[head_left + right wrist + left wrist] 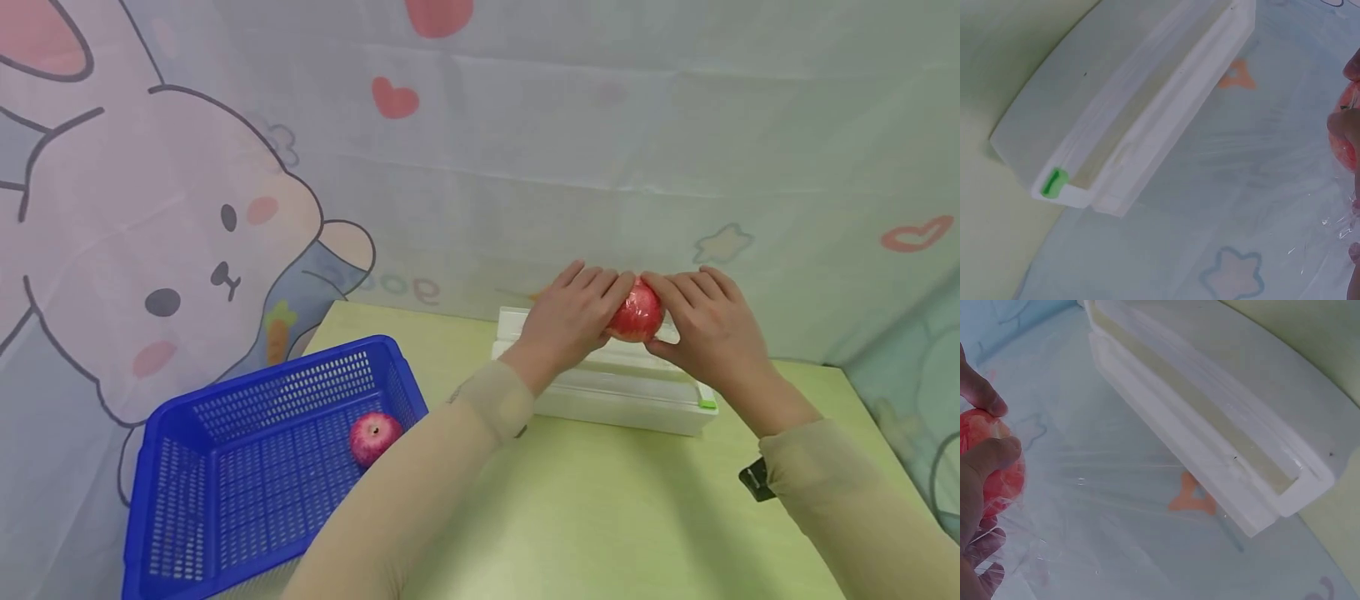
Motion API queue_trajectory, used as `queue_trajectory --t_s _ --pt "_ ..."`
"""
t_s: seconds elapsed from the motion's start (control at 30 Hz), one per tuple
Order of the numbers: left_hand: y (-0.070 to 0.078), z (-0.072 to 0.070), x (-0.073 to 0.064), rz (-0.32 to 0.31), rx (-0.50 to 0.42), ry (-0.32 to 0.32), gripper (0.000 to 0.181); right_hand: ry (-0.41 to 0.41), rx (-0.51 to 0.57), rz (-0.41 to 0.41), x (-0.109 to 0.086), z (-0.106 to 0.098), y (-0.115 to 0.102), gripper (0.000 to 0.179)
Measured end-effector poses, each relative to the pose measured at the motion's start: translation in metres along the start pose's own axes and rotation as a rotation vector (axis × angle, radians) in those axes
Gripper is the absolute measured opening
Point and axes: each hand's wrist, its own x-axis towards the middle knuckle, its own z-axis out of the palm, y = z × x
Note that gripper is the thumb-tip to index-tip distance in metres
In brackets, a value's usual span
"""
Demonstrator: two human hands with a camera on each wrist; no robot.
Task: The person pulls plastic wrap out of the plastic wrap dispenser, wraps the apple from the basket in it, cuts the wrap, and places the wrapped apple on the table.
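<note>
Both hands hold a red apple (637,314) between them above a white cling film dispenser (615,407). My left hand (567,315) grips its left side, and my right hand (703,321) grips the right side with the thumb below. Clear cling film (1085,506) covers the apple and spreads from it toward the dispenser in the left wrist view. Wrinkled film also shows around the fingers at the right edge of the right wrist view. A small green slider (1055,182) sits at one end of the dispenser.
A blue perforated basket (172,417) stands at the left of the light green table (570,517), with another red apple (373,437) inside. Behind the table hangs a printed cloth (525,150) with a rabbit and hearts.
</note>
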Motion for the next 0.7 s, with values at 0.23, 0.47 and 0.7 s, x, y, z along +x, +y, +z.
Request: queue_trajectory --t_s 0.23,0.47,0.7 --pt "-0.004 -0.014 0.015 0.007 0.030 0.002 0.072 0.003 -0.031 -0.010 0.010 -0.012 0.011 0.098" --pt "-0.008 -0.026 0.026 0.008 0.031 0.029 0.069 0.049 -0.025 -0.032 0.021 -0.024 0.020 0.093" --pt "-0.012 -0.039 0.034 0.011 0.040 0.044 0.068 0.076 -0.030 -0.035 0.030 -0.035 0.026 0.093"
